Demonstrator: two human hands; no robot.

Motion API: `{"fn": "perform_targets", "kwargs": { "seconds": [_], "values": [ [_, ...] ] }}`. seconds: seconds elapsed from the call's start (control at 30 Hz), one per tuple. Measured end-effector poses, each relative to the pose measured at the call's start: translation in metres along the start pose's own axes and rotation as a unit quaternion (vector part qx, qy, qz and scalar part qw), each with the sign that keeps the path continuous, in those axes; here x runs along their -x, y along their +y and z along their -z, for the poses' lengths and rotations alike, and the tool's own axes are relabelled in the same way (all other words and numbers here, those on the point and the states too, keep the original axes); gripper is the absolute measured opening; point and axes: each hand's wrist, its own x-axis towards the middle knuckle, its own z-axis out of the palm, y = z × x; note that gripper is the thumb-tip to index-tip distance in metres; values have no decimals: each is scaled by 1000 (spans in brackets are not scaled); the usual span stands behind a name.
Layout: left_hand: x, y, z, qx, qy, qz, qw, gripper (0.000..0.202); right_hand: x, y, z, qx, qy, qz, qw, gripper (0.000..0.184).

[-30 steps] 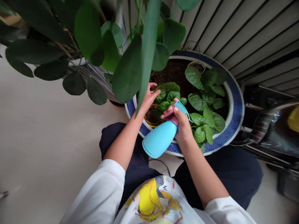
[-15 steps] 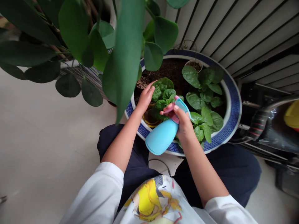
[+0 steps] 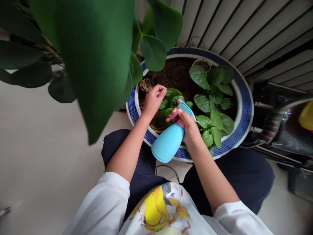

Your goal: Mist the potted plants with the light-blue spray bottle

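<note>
My right hand [image 3: 188, 125] is wrapped round the neck of a light-blue spray bottle [image 3: 168, 142], its fingers at the pink trigger. The bottle is tilted, its blue-and-pink head over the plants. My left hand [image 3: 154, 99] is closed, thumb and fingertips pinched at the edge of a crinkled green leaf [image 3: 173, 94] of a leafy plant. The fingertips partly hide that leaf's left side. Beneath the plant, a yellowish clear pot [image 3: 156, 125] shows in part. All this is over a large oval basin [image 3: 244, 107] with a blue-and-white rim.
Dark soil [image 3: 176, 70] fills the basin's back, beside a small pot of pale grains [image 3: 146, 84]. More leafy plants [image 3: 215, 98] grow at its right. A big leaf [image 3: 95, 65] hangs close at upper left. A slatted radiator [image 3: 234, 29] stands behind, metal tubing [image 3: 266, 133] at right.
My left hand has gone from stretched fingers behind the leaf to a closed pinch at its edge. The bottle has shifted slightly left. The big hanging leaf looks larger and further left.
</note>
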Motion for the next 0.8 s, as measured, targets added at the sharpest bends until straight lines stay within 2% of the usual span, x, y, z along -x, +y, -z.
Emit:
{"fn": "perform_targets", "kwargs": {
  "seconds": [0.23,0.37,0.53,0.7,0.8],
  "values": [
    [-2,1,1,47,-55,37,997,29,-2,1,2,79,-49,2,996,50],
    [0,4,2,57,-70,38,995,27,-2,3,1,34,-3,9,999,52],
    [1,0,0,53,-86,4,995,24,0,3,-2,-16,41,-6,999,51],
    [1,-1,-1,44,-103,-7,994,26,-1,3,-2,36,-7,24,999,52],
    [1,0,-2,38,-106,-9,994,28,-2,5,-2,50,-15,29,998,49]
  ]
}}
